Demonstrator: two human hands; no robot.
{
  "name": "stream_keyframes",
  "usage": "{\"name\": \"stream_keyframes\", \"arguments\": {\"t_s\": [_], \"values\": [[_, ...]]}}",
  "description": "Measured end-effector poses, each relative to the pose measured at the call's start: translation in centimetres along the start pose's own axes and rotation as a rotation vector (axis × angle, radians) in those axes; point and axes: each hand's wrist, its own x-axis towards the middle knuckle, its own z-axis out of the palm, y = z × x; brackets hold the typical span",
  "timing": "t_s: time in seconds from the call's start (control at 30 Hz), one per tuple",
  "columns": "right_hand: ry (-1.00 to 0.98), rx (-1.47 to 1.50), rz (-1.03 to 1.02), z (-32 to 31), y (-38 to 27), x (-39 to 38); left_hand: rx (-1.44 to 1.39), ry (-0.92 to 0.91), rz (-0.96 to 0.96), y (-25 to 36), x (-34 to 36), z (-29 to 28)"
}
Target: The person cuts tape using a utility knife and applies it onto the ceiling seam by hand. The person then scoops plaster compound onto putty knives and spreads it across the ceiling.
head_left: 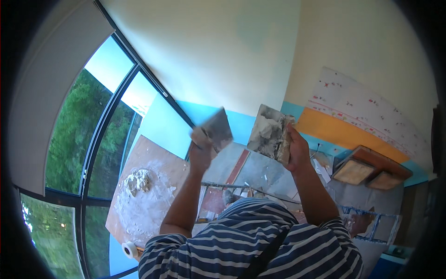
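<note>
My left hand (200, 149) is raised in front of the white wall and grips the handle of a flat grey trowel (218, 128), blade tilted up and to the right. My right hand (296, 149) holds up a square board (267, 132) by its right edge. The board is loaded with lumps of grey-white plaster. Trowel and board are a short gap apart and not touching. Both forearms rise from my striped shirt (251, 242) at the lower edge.
A plywood sheet (160, 156) lower left carries a heap of white plaster (138, 181) and powder, with a tape roll (129, 249) below it. A large dark-framed window (93, 153) fills the left. Two wooden boxes (367, 169) sit right, above a blue-taped frame (371, 223).
</note>
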Motion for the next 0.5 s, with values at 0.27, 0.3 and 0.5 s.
{"name": "stream_keyframes", "arguments": {"t_s": [0.27,0.3,0.5], "values": [[-0.093,0.06,0.314,-3.1,1.6,-1.1,-0.927,-0.67,-0.505,2.8,3.7,3.3],[-0.105,0.055,0.332,-3.4,1.6,-1.2,-0.926,-0.673,-0.508,2.9,3.2,4.4],[-0.158,0.108,0.349,-5.6,-0.7,-2.5,-0.754,-0.832,-0.744,3.5,0.9,6.9]]}}
